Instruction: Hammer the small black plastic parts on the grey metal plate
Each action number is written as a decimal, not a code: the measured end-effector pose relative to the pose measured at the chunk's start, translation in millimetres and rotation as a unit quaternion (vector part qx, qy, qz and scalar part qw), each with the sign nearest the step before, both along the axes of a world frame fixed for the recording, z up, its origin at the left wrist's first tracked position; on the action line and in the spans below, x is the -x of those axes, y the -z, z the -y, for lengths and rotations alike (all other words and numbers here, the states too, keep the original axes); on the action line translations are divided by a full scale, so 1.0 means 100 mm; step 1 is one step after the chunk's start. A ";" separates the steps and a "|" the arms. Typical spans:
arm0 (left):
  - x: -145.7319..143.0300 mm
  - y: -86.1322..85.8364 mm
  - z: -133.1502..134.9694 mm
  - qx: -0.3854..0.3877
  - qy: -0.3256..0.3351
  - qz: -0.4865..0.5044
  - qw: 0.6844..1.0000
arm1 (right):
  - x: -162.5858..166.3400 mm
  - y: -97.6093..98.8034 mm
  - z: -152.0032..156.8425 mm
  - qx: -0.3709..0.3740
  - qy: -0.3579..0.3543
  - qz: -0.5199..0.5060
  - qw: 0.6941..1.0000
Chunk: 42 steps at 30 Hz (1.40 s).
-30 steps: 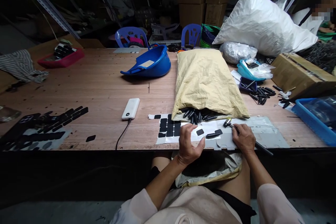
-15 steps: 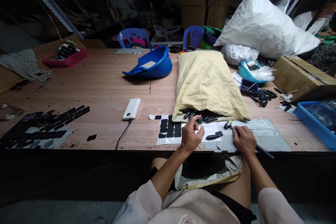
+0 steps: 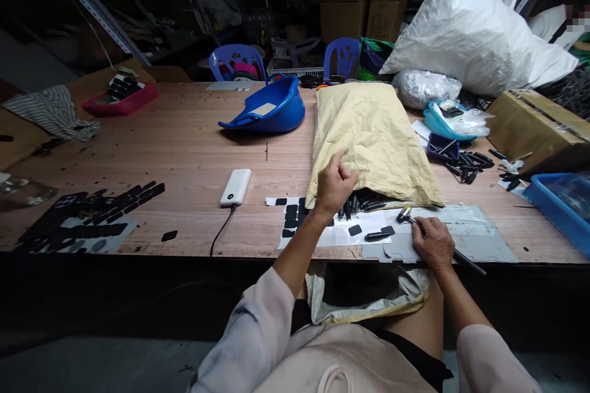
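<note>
My right hand [image 3: 434, 243] is wrapped round a small hammer [image 3: 469, 263] at the table's front edge. The hammer's head [image 3: 404, 215] rests over a grey sheet [image 3: 486, 239], its dark handle sticking out behind the hand. My left hand [image 3: 335, 185] is raised over the yellow sack [image 3: 369, 123], thumb and forefinger apart, nothing visible in it. Slim black pieces [image 3: 354, 204] spill from the sack's mouth. One black piece [image 3: 378, 235] lies on white paper between my hands, beside a black rounded patch [image 3: 354, 230]. More patches [image 3: 291, 216] sit on a white sheet, partly behind my left forearm.
A white power bank [image 3: 236, 186] with a cable lies left of the sack, a blue scoop-like basin [image 3: 276, 110] behind it. To the right are loose black pieces [image 3: 470, 163], a carton [image 3: 539, 126] and a blue tray [image 3: 553, 215]. An open sack [image 3: 369, 310] hangs at my lap.
My left hand has risen from the black pieces at the sack's mouth to above the sack. A black patch now shows on the paper. My right hand still holds the hammer.
</note>
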<state>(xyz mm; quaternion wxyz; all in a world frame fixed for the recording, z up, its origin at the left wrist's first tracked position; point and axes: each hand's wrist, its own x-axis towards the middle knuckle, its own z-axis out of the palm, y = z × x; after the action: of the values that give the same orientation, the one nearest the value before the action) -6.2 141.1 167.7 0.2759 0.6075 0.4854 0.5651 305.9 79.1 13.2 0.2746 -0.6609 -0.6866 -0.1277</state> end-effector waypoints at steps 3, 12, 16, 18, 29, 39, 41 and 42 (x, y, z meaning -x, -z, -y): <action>-0.11 0.32 0.16 0.067 -0.010 -0.050 0.996 | 0.00 0.00 0.00 0.000 0.003 0.002 1.000; -0.51 1.12 0.66 0.044 0.135 -0.315 0.938 | -0.01 -0.04 0.01 0.012 0.012 0.004 1.000; -0.47 1.25 0.59 0.050 0.138 -0.368 0.918 | -0.04 -0.01 -0.02 -0.002 0.008 0.006 1.000; -0.44 1.31 0.55 0.055 0.153 -0.376 0.912 | -0.05 0.00 -0.02 -0.007 -0.001 0.010 1.000; -0.52 1.36 0.55 0.084 0.141 -0.374 0.913 | 0.01 -0.18 0.08 0.111 0.089 0.016 0.990; -0.54 1.36 0.56 0.092 0.149 -0.327 0.929 | 0.38 -0.35 0.90 0.136 0.053 -0.297 0.944; -0.54 1.34 0.56 0.094 0.147 -0.328 0.928 | 0.48 -0.33 0.95 0.136 0.047 -0.305 0.942; -0.55 1.33 0.56 0.096 0.146 -0.329 0.928 | 0.54 -0.33 0.95 0.129 0.038 -0.299 0.945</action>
<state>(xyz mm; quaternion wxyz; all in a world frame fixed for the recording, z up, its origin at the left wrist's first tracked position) 48.6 84.7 34.6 0.2373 0.7937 0.5071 0.2380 252.2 -15.5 46.7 0.3741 -0.7245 -0.5578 0.1550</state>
